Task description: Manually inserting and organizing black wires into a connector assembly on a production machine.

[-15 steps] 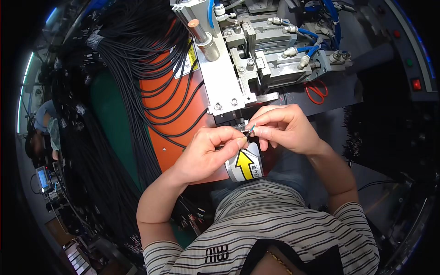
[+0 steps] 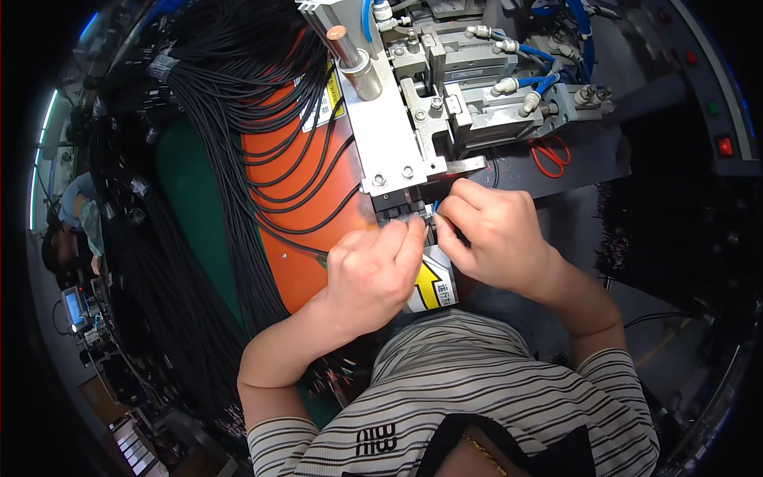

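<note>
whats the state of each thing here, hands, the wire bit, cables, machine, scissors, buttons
left hand: fingertips pinched at the small wire end, just below the machine
right hand: pinching the same spot from the other side
small wire end: held between both hands, mostly hidden
black cables: bundled, draped over the orange panel
orange panel: lying flat under the cables
metal machine: blue hoses attached
red scissors: lying closed, untouched
red button: cannot tell if lit

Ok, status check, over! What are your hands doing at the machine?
Left hand and right hand fingertip to fingertip, pinching a small blue wire end below the metal fixture. Black cable bundle draped left, apart from hands.
</note>
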A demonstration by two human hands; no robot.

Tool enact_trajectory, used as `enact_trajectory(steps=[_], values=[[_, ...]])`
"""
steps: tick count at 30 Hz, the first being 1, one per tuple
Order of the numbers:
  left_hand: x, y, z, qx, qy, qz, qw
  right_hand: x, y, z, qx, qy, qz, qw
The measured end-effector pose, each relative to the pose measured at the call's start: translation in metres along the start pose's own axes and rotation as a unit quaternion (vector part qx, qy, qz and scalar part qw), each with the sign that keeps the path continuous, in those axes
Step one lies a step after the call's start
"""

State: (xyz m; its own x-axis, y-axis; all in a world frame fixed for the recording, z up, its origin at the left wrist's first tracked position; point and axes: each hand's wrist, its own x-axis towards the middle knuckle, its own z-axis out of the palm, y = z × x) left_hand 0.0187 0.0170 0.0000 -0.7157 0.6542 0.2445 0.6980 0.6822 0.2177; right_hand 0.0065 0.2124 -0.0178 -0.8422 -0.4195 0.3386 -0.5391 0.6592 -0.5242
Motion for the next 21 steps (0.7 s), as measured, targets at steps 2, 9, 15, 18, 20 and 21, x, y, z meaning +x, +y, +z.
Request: enact_trajectory(steps=[2,9,15,18,20,21], values=[[0.002,-0.004,0.001,-0.019,0.012,-0.002,1.0,0.0,0.001,0.002,0.004,-0.001,0.006,1.0],[-0.001,-0.01,0.003,-0.087,0.025,-0.009,0.996,-0.007,0.004,0.009,0.031,-0.013,0.027,0.999],[-0.001,-0.012,0.005,-0.109,0.023,-0.013,0.994,-0.008,0.003,0.011,0.035,0.01,0.034,0.999],[0.001,-0.013,0.006,-0.113,0.028,-0.012,0.993,-0.007,0.004,0.011,0.034,0.015,0.032,0.999],[0.002,-0.013,0.006,-0.116,0.039,-0.011,0.992,-0.006,0.005,0.012,0.031,0.013,0.023,0.999],[0.002,-0.014,0.005,-0.116,0.039,-0.011,0.992,-0.006,0.005,0.012,0.031,0.013,0.023,0.999]])
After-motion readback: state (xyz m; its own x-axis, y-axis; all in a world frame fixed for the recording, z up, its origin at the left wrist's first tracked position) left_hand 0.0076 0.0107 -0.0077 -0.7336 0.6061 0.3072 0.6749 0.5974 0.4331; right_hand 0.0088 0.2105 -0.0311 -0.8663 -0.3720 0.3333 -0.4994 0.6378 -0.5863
